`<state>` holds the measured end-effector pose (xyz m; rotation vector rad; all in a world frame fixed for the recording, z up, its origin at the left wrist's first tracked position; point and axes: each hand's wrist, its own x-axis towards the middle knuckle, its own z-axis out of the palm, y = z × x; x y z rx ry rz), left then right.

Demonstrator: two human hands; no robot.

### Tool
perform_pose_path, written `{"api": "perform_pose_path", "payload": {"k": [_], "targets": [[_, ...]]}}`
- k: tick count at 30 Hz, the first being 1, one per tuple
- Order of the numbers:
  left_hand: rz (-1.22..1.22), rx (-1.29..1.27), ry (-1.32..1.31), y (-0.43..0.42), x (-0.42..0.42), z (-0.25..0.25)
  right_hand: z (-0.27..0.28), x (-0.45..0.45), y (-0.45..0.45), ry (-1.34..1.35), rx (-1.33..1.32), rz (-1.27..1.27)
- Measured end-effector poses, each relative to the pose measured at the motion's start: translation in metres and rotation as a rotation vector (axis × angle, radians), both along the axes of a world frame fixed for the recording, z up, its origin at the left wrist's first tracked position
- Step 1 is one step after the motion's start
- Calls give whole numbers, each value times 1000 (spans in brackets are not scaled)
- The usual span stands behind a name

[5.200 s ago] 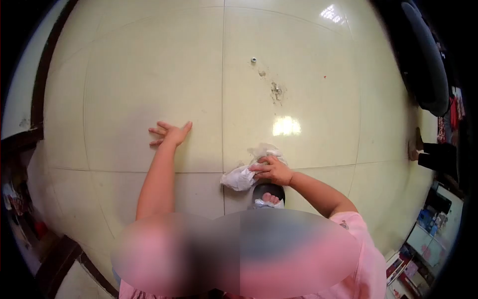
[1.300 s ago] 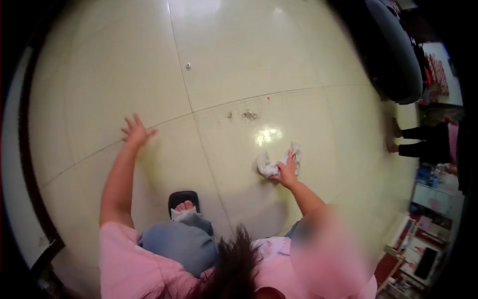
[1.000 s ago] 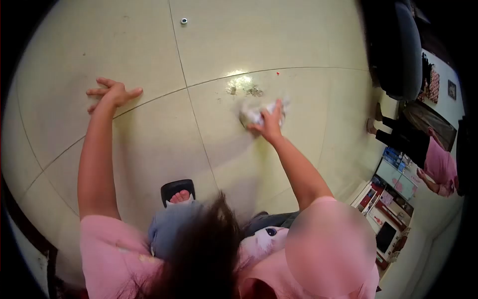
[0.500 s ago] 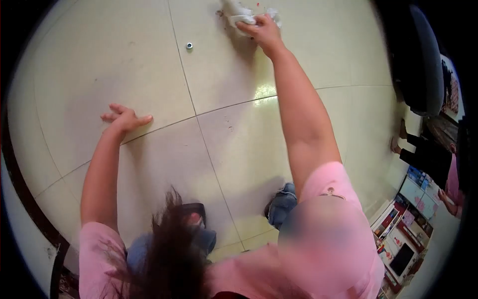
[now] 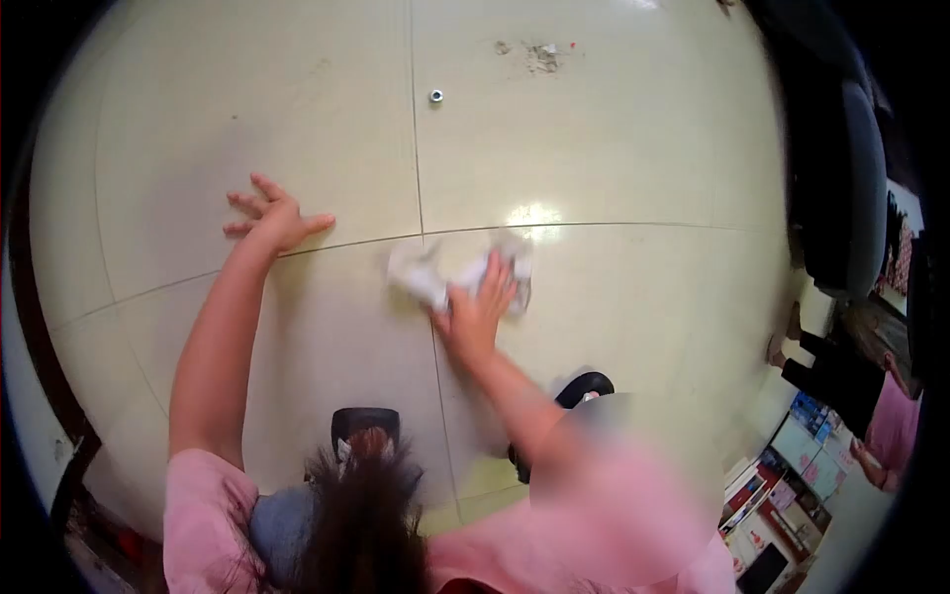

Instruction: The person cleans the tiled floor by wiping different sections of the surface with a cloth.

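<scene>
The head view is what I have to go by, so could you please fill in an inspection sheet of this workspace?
Surface: pale tiled floor, glossy, with a dark smudge near the top of the picture.
Job's things: white cloth, crumpled on the floor, its edges blurred.
Clutter: small round metallic-looking piece and a red speck.
Hands: left hand fingers spread at the floor, holding nothing; right hand on the cloth.
Cables: nothing seen.
Surroundings: another person stands at the picture's right, near cluttered furniture.
</scene>
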<state>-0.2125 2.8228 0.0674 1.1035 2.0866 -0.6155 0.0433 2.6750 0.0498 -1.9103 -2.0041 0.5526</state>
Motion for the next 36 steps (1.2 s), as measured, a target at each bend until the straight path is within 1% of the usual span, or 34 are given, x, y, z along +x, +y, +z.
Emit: {"api": "perform_pose_path", "payload": {"k": [2,4,6,7,8,9,11,12,13,14,15,16,17,18,19,20,21,22,23,24,25,26,27,28,29,31,32,33,34,35,36], "targets": [[30,-28,-12,1,1,2,-5,-3,73,-43,97,-22],[57,-28,-13,5,4,10,-13,-3,167,-186,132,-144],[52,-111,-2,9,8,21,-18,6,251,-168,153,-270],[62,-93,7,10,7,27,-2,11,276,-202,74,-293],[60,-92,-20,8,8,32,2,14,282,-63,227,-290],[58,-86,-60,6,9,35,5,16,285,66,386,-284],[113,-49,-88,-3,8,31,23,6,232,32,576,-42],[137,40,-109,-8,7,30,39,-7,184,115,530,-3],[162,126,-121,-14,3,27,45,-16,136,132,518,93],[173,127,-118,-21,-3,24,40,-29,82,230,478,126],[141,237,-189,-30,-10,19,39,-44,26,220,345,166],[104,350,-256,-39,-17,16,29,-60,-20,260,298,328],[104,353,-249,-50,-24,9,27,-77,-68,290,121,426],[57,497,-262,-63,-28,0,27,-91,-79,212,-25,574],[11,639,-277,-71,-33,-7,27,-98,-84,129,-176,720],[14,635,-281,-74,-38,-10,17,-98,-66,122,-90,810],[49,751,-301,-79,-44,-12,3,-99,-34,117,-8,900],[85,864,-319,-85,-48,-14,2,-100,2,62,35,872],[94,857,-317,-88,-52,-15,2,-99,47,6,83,850],[107,889,-307,-88,-56,-15,-7,-99,91,-41,75,694],[117,924,-298,-86,-60,-14,0,-97,140,-373,220,661],[116,927,-300,-84,-61,-16,10,-90,183,-337,235,471],[52,946,-184,-81,-58,-22,-8,-63,228,-243,379,430],[-9,963,-70,-77,-54,-26,-32,-35,281,-353,375,343],[-6,967,-82,-74,-54,-30,-10,-17,321,-436,27,161],[-167,1075,-71,-71,-56,-32,35,12,329,114,292,11],[-152,1069,-80,-73,-58,-33,52,18,312,84,320,94],[-252,1030,-59,-73,-61,-32,70,24,283,55,354,181],[-353,991,-40,-72,-63,-32,70,37,245,4,408,346],[-342,984,-53,-72,-63,-32,63,40,203,-101,701,554],[-317,1041,-91,-76,-59,-31,55,52,146,-139,596,702]]}}
